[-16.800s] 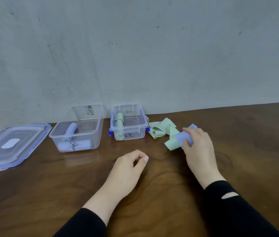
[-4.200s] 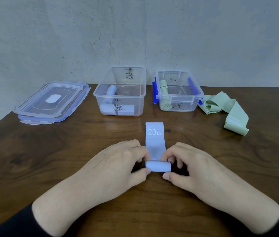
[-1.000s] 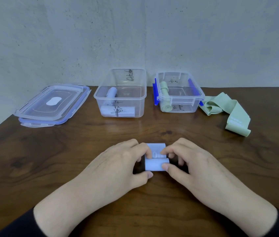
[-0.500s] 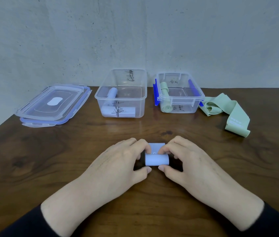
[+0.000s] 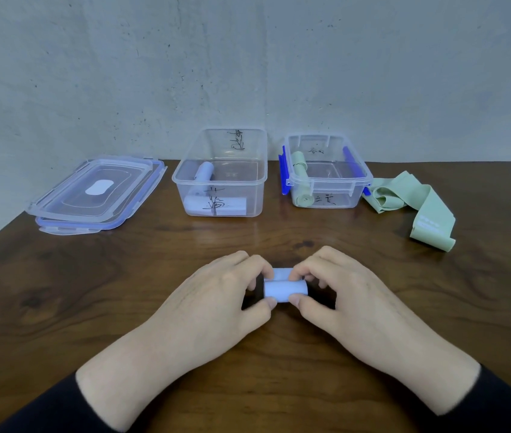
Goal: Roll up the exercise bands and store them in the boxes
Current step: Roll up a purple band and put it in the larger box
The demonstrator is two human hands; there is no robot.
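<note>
Both the left hand [image 5: 216, 295] and the right hand [image 5: 341, 292] pinch the blue band [image 5: 285, 290] on the table [image 5: 60, 307], nearly rolled, only a short tail left flat. The left box [image 5: 220, 179] already holds two blue rolls, the right box [image 5: 326, 179] one green roll. The green band [image 5: 416, 207] lies unrolled beside it; both lids [image 5: 98, 189] sit off.

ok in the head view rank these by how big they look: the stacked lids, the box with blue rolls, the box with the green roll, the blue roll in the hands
Largest to smallest as they look:
1. stacked lids
2. box with blue rolls
3. box with the green roll, close to the second; both stand equally far
4. blue roll, smallest though nearest the camera
</note>
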